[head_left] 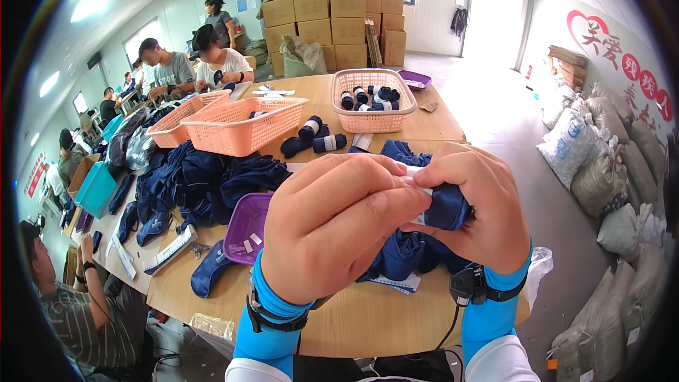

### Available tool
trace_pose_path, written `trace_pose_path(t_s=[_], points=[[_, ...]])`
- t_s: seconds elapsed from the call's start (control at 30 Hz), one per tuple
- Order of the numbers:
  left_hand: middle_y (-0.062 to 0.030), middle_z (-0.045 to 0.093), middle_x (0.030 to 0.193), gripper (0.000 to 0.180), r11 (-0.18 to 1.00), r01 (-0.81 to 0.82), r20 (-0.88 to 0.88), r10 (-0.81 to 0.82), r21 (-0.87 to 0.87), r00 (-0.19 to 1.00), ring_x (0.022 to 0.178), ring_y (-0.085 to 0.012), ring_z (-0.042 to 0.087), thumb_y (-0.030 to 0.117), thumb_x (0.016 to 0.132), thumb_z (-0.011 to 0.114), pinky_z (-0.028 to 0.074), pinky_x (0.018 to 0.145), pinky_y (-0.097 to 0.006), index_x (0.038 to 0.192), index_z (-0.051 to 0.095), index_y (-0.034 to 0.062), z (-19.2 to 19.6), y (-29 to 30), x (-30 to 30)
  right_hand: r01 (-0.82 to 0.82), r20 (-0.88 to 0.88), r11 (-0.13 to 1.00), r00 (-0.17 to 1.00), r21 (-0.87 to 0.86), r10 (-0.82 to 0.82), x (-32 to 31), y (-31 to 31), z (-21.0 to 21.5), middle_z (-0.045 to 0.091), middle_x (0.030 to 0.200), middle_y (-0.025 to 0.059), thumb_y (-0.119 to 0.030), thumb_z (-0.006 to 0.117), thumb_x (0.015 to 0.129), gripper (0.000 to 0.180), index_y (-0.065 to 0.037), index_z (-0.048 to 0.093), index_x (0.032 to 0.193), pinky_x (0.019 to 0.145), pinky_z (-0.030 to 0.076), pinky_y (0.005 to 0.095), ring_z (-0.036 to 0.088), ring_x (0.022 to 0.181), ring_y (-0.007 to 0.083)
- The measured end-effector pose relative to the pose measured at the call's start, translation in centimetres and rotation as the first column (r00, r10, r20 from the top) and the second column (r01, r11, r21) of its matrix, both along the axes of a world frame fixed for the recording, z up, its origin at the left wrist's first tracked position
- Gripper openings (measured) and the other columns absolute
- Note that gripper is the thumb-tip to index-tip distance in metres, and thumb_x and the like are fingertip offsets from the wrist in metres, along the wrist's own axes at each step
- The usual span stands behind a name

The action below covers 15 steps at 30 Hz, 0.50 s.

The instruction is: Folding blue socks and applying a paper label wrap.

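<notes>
Up in front of me, both hands are closed around a small rolled bundle of navy cloth (449,206) with a white paper band. My left hand (339,219) pinches at the white band, fingertips and thumb pressed together. From the other side, my right hand (481,205) wraps the navy end, its thumb on top near the left fingertips. The fingers hide part of the band. Beneath them lies a heap of navy cloth pieces (410,258). A purple tray (247,211) with small white labels sits beside my left wrist, and a flat navy cloth piece (209,272) lies near it.
A peach basket (373,122) of banded navy rolls stands at the table's far side. Two more peach baskets (240,136) are left of it, behind a large navy cloth pile (187,184). Co-workers sit at far left; one person (85,311) is close on my left. Sacks line the right wall.
</notes>
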<state>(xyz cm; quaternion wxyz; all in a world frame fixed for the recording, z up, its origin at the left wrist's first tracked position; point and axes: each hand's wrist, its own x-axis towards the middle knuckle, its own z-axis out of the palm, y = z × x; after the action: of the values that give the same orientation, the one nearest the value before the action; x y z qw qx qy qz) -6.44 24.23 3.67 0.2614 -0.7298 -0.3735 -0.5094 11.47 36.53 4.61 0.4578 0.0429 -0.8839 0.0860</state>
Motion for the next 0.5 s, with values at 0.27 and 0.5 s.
trace_pose_path(t_s=[0.27, 0.5], points=[[-0.0082, 0.069, 0.083, 0.01, 0.999, 0.051, 0.043, -0.051, 0.002, 0.998, 0.085, -0.0273, 0.077, 0.0, 0.083, 0.083, 0.063, 0.076, -0.034, 0.092, 0.079, 0.0016, -0.37, 0.52, -0.43, -0.024, 0.002, 0.999, 1.0, -0.027, 0.024, -0.18, 0.2, -0.22, 0.072, 0.096, 0.0122, -0.012, 0.092, 0.072, 0.047, -0.009, 0.064, 0.109, 0.072, 0.055, 0.0428, 0.069, 0.085, 0.0389], [-0.0089, 0.07, 0.084, 0.01, 0.997, 0.055, 0.06, -0.058, 0.046, 0.997, 0.088, -0.0294, 0.079, -0.004, 0.083, 0.081, 0.063, 0.074, -0.034, 0.09, 0.079, 0.0026, -0.75, 0.37, 0.19, 0.01, -0.01, 1.0, 1.0, -0.012, -0.01, 0.34, 0.61, 0.03, 0.072, 0.097, 0.0127, -0.015, 0.093, 0.075, 0.045, -0.008, 0.064, 0.109, 0.073, 0.056, 0.0431, 0.07, 0.086, 0.039]])
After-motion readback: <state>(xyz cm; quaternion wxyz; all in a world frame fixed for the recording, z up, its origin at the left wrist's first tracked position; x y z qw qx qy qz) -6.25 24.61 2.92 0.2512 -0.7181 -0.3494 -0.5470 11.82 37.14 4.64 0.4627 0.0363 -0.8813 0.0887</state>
